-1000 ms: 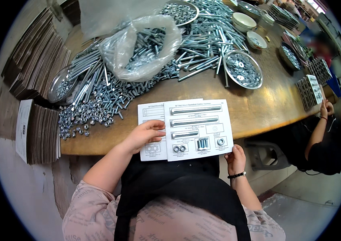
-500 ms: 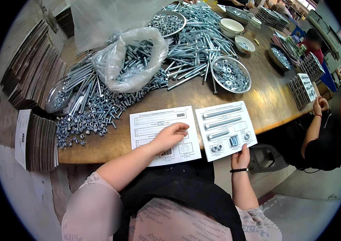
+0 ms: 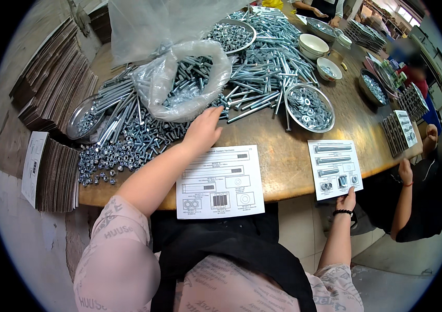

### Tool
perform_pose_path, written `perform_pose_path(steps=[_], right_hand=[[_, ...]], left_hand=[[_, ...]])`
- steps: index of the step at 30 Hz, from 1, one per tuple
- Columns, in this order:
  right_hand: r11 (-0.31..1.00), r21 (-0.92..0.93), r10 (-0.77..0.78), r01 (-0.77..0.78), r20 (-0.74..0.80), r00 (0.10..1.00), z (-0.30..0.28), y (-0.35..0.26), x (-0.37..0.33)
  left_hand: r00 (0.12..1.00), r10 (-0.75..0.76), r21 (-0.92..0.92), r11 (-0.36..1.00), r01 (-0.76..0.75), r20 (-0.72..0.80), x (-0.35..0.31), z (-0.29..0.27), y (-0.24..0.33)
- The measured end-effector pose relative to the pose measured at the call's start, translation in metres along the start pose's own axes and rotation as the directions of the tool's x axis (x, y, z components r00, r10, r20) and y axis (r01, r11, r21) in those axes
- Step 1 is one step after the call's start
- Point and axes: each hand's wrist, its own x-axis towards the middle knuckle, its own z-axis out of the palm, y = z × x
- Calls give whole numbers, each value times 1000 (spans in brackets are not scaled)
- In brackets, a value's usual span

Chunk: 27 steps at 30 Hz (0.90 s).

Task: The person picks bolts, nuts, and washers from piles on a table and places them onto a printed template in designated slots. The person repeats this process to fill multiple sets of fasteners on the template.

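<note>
My left hand (image 3: 204, 129) reaches over to the near edge of the pile of bolts (image 3: 255, 78), its fingers stretched out with the fingertips at the bolts beside the clear plastic bag (image 3: 216, 99). I see nothing held in it. Below it, a printed hardware card (image 3: 220, 182) with outline drawings of bolts, nuts and washers lies at the table's front edge. On the right, my right hand (image 3: 346, 199) grips the lower edge of a second card (image 3: 335, 182), which carries bolts, nuts and a washer on its face.
Loose nuts (image 3: 107, 166) and short bolts spread at the left. A metal bowl of washers (image 3: 309, 108) and a bowl of nuts (image 3: 230, 35) stand by the pile. Stacked cards (image 3: 57, 174) stand at the left edge. A co-worker's hand (image 3: 405, 171) is at the right, near other stacked cards (image 3: 404, 130).
My left hand has moved from above the drawn card up to the bolt pile. My right hand has carried the filled card away to the right.
</note>
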Motion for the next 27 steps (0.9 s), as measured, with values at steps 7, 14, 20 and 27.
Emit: perform_pose_path(steps=[7, 14, 20, 27], right_hand=[[977, -156, -197, 143, -417, 888, 19, 0, -43], [678, -471, -488, 565, 286, 825, 58, 24, -145], [585, -390, -295, 711, 714, 635, 150, 32, -161], [295, -339, 89, 893, 941, 328, 269, 76, -164]], left_hand=[[945, -213, 599, 801, 25, 246, 37, 43, -9], [905, -211, 411, 911, 45, 368, 35, 35, 6], [920, -52, 234, 971, -43, 388, -5, 9, -10], [889, -365, -429, 781, 455, 279, -33, -23, -31]])
